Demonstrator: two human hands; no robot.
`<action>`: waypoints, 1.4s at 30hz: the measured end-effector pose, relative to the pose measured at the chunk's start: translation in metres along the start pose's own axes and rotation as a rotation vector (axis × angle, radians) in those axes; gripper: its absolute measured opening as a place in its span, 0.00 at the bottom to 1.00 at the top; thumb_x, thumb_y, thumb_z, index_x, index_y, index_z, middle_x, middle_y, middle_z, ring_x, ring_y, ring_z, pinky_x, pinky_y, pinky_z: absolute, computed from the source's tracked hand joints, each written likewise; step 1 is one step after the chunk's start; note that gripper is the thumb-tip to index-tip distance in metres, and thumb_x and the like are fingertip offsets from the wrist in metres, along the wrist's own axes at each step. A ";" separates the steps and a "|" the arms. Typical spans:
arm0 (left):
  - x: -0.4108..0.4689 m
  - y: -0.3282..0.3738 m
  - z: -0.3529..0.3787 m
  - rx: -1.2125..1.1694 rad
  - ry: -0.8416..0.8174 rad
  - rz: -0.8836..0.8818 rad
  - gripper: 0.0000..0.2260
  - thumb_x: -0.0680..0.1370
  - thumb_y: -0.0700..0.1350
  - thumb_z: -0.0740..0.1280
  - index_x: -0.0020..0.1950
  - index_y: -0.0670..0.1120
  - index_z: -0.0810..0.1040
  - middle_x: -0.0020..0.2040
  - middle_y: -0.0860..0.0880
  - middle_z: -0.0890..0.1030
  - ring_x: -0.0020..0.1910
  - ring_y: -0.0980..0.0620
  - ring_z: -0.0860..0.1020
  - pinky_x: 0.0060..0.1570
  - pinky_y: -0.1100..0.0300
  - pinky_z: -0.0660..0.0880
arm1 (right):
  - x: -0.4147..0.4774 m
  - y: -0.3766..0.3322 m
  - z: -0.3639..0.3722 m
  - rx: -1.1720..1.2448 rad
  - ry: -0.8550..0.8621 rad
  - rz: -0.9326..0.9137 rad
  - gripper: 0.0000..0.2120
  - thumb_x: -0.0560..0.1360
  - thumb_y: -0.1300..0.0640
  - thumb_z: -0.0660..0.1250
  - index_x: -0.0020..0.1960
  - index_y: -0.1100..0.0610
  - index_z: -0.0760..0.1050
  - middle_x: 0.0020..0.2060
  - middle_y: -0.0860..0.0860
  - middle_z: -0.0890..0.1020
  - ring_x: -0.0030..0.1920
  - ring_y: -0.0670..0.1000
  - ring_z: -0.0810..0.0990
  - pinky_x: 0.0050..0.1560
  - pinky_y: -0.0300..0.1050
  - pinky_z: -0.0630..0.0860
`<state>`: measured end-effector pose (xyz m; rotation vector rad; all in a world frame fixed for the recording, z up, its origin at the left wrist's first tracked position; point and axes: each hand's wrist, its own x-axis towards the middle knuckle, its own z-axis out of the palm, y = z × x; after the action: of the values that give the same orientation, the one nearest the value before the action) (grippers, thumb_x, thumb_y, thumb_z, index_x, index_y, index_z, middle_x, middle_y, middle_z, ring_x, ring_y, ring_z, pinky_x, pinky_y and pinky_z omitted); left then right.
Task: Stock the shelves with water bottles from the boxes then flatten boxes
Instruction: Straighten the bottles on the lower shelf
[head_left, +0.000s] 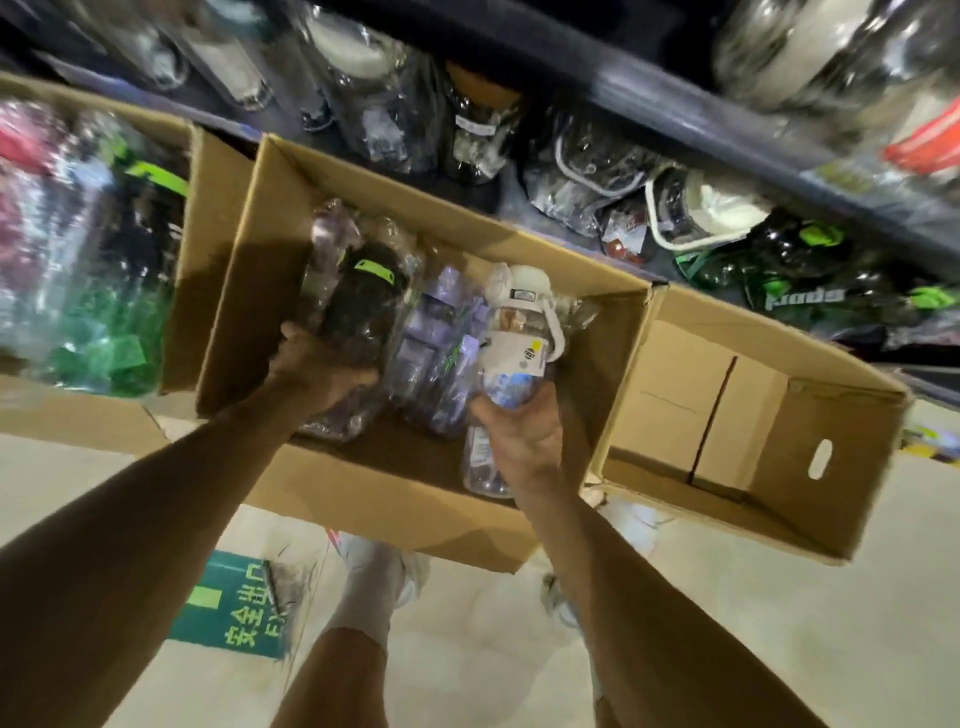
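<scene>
I am clamping my left grip (317, 371) on a dark wrapped bottle (363, 306) and my right grip (522, 434) on a white-lidded bottle (514, 332), both lying inside the middle cardboard box (249, 270) below the stocked shelf (649, 98).

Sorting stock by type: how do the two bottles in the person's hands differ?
The dark bottle in the left hand is black with a green tab on its cap; the white-capped bottle in the right hand is clear, with a white strap and a paper label. Both are wrapped in clear plastic and lie in the middle box.
</scene>
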<state>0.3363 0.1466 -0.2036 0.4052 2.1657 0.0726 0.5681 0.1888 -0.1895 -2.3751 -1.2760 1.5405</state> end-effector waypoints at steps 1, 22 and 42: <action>-0.015 0.002 -0.007 -0.079 -0.039 0.015 0.41 0.68 0.54 0.83 0.72 0.36 0.71 0.68 0.36 0.76 0.60 0.39 0.78 0.58 0.48 0.76 | -0.011 -0.006 -0.003 -0.002 -0.026 -0.017 0.30 0.63 0.39 0.79 0.59 0.41 0.69 0.51 0.42 0.82 0.49 0.46 0.84 0.51 0.50 0.84; -0.431 0.054 -0.198 -0.689 -0.093 0.384 0.30 0.68 0.36 0.82 0.58 0.66 0.76 0.49 0.65 0.86 0.50 0.60 0.85 0.48 0.60 0.80 | -0.290 -0.167 -0.239 -0.041 -0.227 -0.393 0.31 0.63 0.43 0.83 0.60 0.41 0.71 0.51 0.39 0.85 0.51 0.42 0.85 0.55 0.51 0.81; -0.619 0.150 -0.302 -0.563 0.074 0.626 0.27 0.62 0.61 0.82 0.56 0.65 0.74 0.50 0.56 0.85 0.47 0.53 0.86 0.51 0.45 0.83 | -0.459 -0.246 -0.432 0.142 -0.212 -0.712 0.22 0.73 0.54 0.79 0.62 0.45 0.74 0.53 0.42 0.84 0.49 0.38 0.83 0.43 0.32 0.78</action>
<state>0.4668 0.1235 0.4886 0.7314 1.9033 1.0275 0.6739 0.2194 0.4784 -1.4403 -1.7193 1.5723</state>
